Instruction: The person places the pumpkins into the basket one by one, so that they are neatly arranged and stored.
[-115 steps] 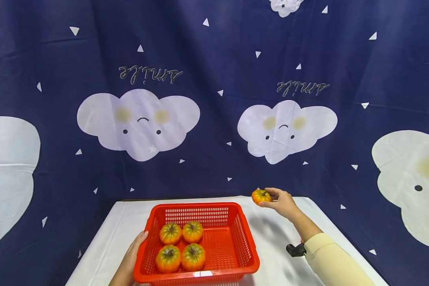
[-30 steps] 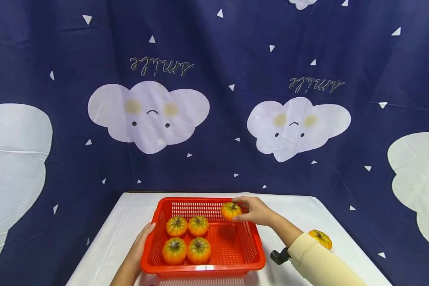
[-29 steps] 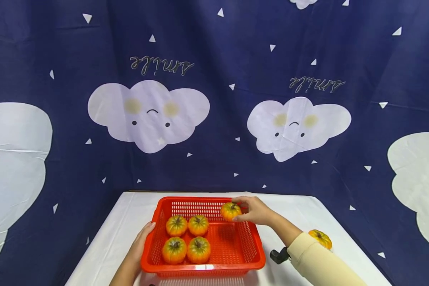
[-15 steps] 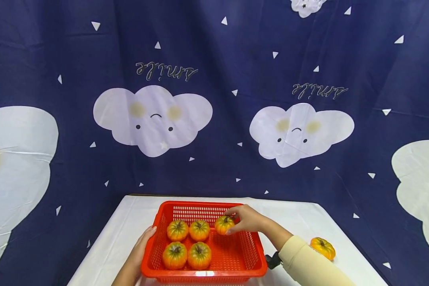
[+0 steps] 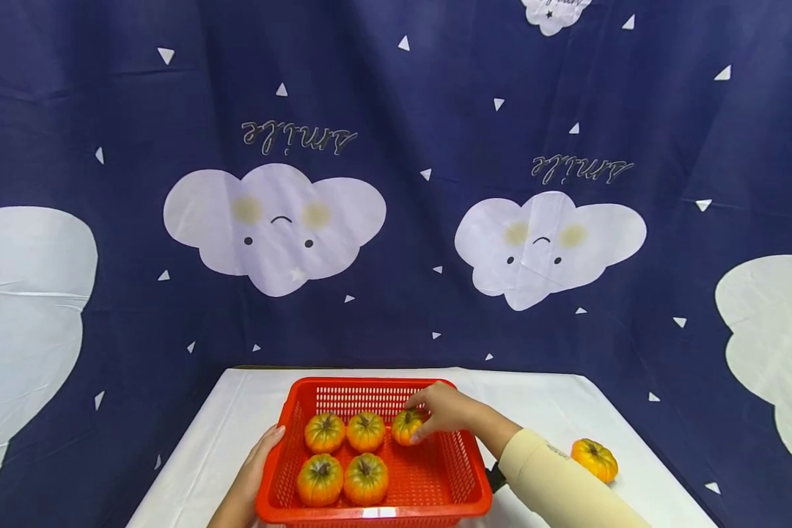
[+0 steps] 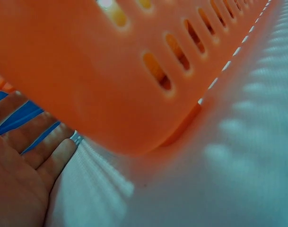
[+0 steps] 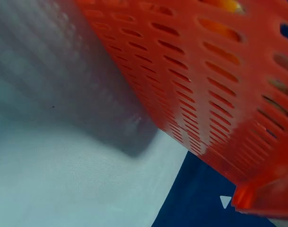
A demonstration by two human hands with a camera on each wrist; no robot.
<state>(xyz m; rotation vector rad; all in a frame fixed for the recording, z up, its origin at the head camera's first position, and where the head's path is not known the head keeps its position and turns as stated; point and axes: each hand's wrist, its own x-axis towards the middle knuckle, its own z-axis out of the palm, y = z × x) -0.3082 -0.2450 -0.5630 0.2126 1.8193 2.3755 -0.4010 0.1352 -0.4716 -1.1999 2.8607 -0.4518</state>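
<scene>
A red plastic basket (image 5: pixel 373 513) stands on the white-covered table. Inside it, at the left, several small orange-green pumpkins (image 5: pixel 366 479) sit in two rows. My right hand (image 5: pixel 447 408) reaches over the basket's right side and holds another small pumpkin (image 5: pixel 405 427) between thumb and fingers. That pumpkin is low in the back of the basket, beside the back row; whether it touches the bottom cannot be seen. My left hand (image 5: pixel 254 469) rests against the basket's left rim, its fingers fairly straight in the left wrist view. The right wrist view shows the basket's slotted side, not the hand.
One more pumpkin (image 5: pixel 595 460) lies on the table (image 5: pixel 534 392) to the right, beyond my right sleeve (image 5: pixel 561 477). A black object (image 5: pixel 496 478) shows below my right forearm. A dark blue cloud-print cloth (image 5: pixel 409 323) hangs behind the table.
My right hand has brought a pumpkin from the table's back right over the basket's rim, then lowered it leftward beside the back row. My left hand has stayed at the rim.
</scene>
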